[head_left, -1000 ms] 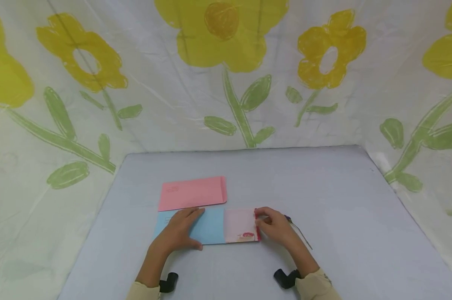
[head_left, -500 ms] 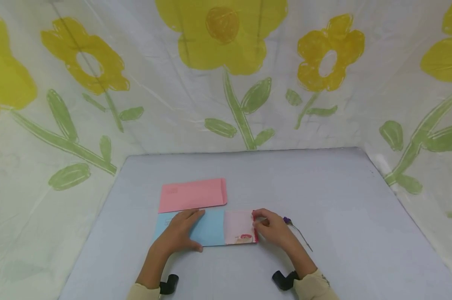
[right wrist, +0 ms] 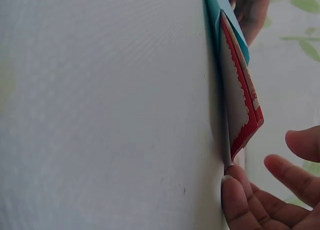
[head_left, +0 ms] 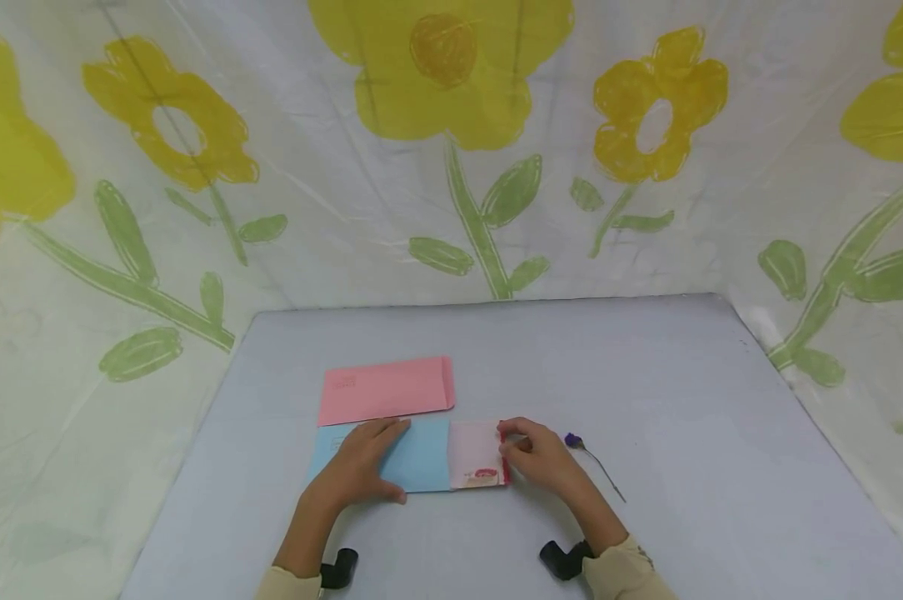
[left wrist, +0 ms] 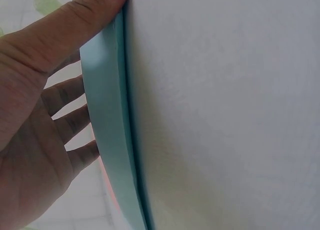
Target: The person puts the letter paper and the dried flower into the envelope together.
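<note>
My left hand (head_left: 357, 462) lies spread over the blue envelope (head_left: 417, 458). Its thumb reaches the near edge, also visible in the left wrist view beside the blue envelope (left wrist: 107, 99). A pale pink card (head_left: 474, 454) with a red right edge and a small printed picture sticks out of the envelope's right end. At that red edge my right hand (head_left: 537, 452) pinches the card with bent fingers. In the right wrist view the scalloped red border of the card (right wrist: 240, 89) shows, and the thumb and a finger of the right hand (right wrist: 265, 195) meet its end.
A pink envelope (head_left: 384, 390) lies just behind the blue one. To the right of my right hand is a purple flower (head_left: 574, 441) on a thin stem. A curtain (head_left: 361, 267) painted with yellow flowers hangs behind the white table (head_left: 706, 433).
My right hand has shifted slightly left along with the card's red edge, so less of the card shows outside the blue envelope. The left hand stays on the envelope. The purple flower is more exposed.
</note>
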The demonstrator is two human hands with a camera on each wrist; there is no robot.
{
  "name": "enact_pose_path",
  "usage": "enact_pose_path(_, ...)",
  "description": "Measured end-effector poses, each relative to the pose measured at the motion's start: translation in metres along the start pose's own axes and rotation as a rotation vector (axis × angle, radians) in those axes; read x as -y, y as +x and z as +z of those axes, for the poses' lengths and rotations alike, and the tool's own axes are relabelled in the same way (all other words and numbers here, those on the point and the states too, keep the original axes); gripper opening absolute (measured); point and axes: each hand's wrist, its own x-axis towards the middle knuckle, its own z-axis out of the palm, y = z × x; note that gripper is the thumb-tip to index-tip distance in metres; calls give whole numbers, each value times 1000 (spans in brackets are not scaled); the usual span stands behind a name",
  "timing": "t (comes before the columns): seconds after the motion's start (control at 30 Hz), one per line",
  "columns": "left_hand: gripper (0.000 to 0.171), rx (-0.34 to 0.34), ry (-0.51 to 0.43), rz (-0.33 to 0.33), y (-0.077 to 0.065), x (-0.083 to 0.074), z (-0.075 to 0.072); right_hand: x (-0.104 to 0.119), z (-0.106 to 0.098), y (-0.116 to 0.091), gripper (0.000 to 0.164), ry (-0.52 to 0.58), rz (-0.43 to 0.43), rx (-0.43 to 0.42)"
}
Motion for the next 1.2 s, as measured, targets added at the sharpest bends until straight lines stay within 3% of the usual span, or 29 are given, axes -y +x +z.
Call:
enact_pose_path(0.6,107,-1,-7,5,-1,1,3,1,6,-1,26,-3,22,16)
enact_pose_path(1.2,107,-4,1,-3,0,3,3,5,12,1,26,-20,-13,29)
